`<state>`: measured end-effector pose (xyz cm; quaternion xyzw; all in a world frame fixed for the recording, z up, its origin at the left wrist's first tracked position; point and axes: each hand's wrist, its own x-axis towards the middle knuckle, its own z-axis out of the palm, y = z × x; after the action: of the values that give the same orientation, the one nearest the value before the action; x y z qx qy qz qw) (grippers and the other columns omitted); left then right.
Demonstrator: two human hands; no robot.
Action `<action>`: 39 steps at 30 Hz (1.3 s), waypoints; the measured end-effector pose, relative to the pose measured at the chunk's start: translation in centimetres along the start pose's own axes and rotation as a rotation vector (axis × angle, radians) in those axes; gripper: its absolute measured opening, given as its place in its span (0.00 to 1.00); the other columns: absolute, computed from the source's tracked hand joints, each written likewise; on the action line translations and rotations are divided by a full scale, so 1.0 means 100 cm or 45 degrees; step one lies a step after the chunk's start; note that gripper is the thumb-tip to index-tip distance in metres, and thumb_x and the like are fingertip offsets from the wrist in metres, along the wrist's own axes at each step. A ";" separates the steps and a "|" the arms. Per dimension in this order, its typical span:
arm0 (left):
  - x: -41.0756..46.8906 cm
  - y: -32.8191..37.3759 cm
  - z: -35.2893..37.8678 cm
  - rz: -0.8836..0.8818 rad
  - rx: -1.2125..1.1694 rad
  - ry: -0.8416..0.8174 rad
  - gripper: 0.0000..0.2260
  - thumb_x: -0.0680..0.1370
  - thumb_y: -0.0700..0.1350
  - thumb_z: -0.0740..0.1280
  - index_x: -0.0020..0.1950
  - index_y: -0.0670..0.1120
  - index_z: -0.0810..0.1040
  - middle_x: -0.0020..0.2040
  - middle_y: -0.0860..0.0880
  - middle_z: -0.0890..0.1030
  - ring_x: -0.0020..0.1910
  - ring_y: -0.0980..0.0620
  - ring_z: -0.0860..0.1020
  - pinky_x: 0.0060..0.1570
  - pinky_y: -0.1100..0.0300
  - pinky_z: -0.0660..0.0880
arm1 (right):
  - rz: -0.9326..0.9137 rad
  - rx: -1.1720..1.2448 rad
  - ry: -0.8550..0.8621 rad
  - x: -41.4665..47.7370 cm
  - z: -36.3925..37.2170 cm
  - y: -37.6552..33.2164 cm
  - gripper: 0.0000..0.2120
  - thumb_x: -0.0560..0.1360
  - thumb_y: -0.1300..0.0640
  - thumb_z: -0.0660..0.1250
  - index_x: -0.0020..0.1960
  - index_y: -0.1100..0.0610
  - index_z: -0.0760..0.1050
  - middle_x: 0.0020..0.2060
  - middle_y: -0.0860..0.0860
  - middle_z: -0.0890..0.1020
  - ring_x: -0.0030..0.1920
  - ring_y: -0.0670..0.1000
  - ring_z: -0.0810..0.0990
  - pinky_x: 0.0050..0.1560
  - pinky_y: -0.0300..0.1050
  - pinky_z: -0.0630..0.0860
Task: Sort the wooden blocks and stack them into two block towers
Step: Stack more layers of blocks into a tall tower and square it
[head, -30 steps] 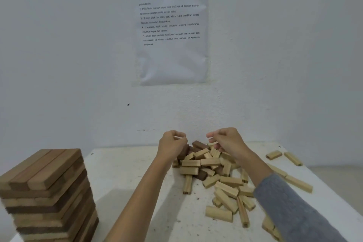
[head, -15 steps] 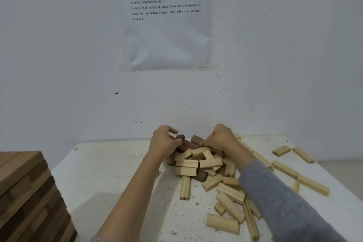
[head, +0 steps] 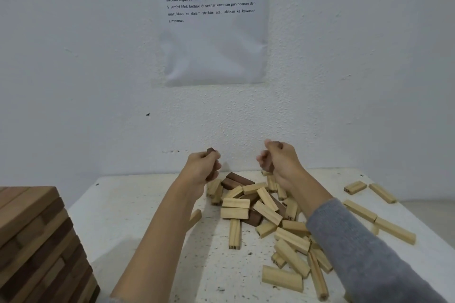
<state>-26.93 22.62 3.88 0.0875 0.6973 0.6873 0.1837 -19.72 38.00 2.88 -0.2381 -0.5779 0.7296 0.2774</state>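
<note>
Two hands are hovering raised above the far side of the block pile. The left hand (head: 202,167) is curling its fingers (head: 214,156) tight around one dark block (head: 210,150), whose end is poking out above the knuckles and whose lower end is showing under the palm. The right hand (head: 278,158) is fisting its fingers (head: 263,157) around another dark block (head: 270,167), only a sliver visible, so two dark blocks are being held, one per hand. Below and between both sets of fingers the loose pile (head: 258,206) is lying on the white worktop (head: 138,206): mostly pale blocks, roughly twenty-odd, exact count hard with overlaps, plus about four dark ones still mixed in, two of them (head: 237,179) lying together just under the left fingers. Well right of the right fingers four pale strays (head: 354,187) are lying apart from the pile. One pale block (head: 195,216) is peeking out beside the left forearm. Far left of the left fingers, near the camera, one stacked tower (head: 37,241) of brown and dark layers is standing at the worktop edge. One printed sheet (head: 214,19) is hanging on the wall above the fingers. The right arm is wearing a grey sleeve (head: 364,248); the left forearm is bare.
</note>
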 end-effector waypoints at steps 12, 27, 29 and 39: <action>-0.008 -0.003 0.000 0.096 0.103 -0.020 0.02 0.78 0.39 0.67 0.46 0.42 0.78 0.46 0.43 0.80 0.47 0.49 0.78 0.42 0.61 0.74 | -0.157 -1.638 -0.217 -0.009 0.012 0.019 0.29 0.69 0.41 0.74 0.60 0.59 0.73 0.58 0.51 0.80 0.58 0.54 0.78 0.58 0.50 0.75; -0.030 0.021 0.003 0.337 0.128 0.006 0.09 0.79 0.42 0.67 0.59 0.42 0.77 0.43 0.47 0.79 0.44 0.52 0.78 0.46 0.61 0.76 | -0.360 -0.605 -0.052 -0.025 0.006 -0.025 0.13 0.72 0.51 0.75 0.47 0.61 0.81 0.39 0.50 0.78 0.40 0.47 0.74 0.42 0.40 0.69; -0.045 0.030 0.006 0.421 0.147 -0.017 0.10 0.79 0.43 0.67 0.59 0.43 0.77 0.45 0.46 0.79 0.42 0.53 0.78 0.47 0.60 0.77 | -0.414 -0.559 -0.050 -0.038 0.002 -0.037 0.12 0.72 0.51 0.74 0.48 0.60 0.82 0.38 0.48 0.78 0.38 0.45 0.73 0.45 0.41 0.69; -0.159 0.027 -0.011 0.608 0.155 -0.082 0.08 0.78 0.42 0.67 0.55 0.51 0.80 0.48 0.44 0.80 0.45 0.46 0.82 0.40 0.58 0.80 | -0.606 -0.560 -0.204 -0.142 -0.030 -0.062 0.07 0.74 0.52 0.73 0.51 0.52 0.82 0.25 0.39 0.71 0.28 0.42 0.69 0.37 0.41 0.71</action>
<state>-13.09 15.74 8.72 0.2825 0.6909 0.6647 0.0325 -6.45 31.59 8.68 -0.0924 -0.7810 0.5186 0.3356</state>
